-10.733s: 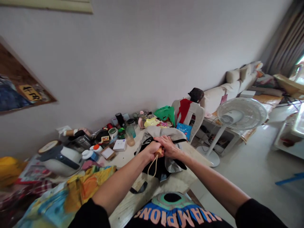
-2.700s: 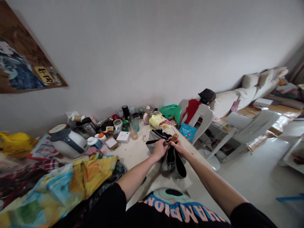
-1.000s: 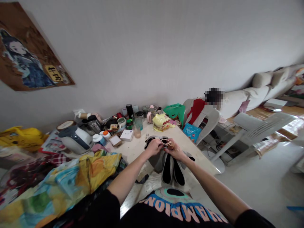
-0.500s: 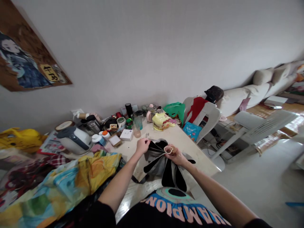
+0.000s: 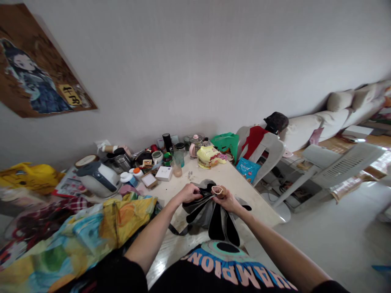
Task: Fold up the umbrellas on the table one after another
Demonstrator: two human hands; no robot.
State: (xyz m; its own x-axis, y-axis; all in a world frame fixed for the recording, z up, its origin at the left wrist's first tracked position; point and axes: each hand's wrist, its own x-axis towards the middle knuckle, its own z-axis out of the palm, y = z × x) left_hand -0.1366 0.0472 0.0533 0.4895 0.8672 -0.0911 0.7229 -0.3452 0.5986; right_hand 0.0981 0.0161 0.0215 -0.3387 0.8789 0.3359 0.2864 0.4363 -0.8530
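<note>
The grey-and-black umbrella (image 5: pixel 216 224) is over the table (image 5: pixel 247 185) close to its near edge, its wooden handle (image 5: pixel 225 191) gripped in the curled right hand (image 5: pixel 229 202), seemingly to anchor it while the nearly closed left hand (image 5: pixel 189 193) pinches a canopy fold (image 5: pixel 191 206), apparently to control the loose fabric

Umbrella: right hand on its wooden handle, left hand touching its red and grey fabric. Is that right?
Not quite: the head view shows black and grey umbrella fabric, not red. The right hand is on the wooden handle and the left hand touches the fabric.
</note>
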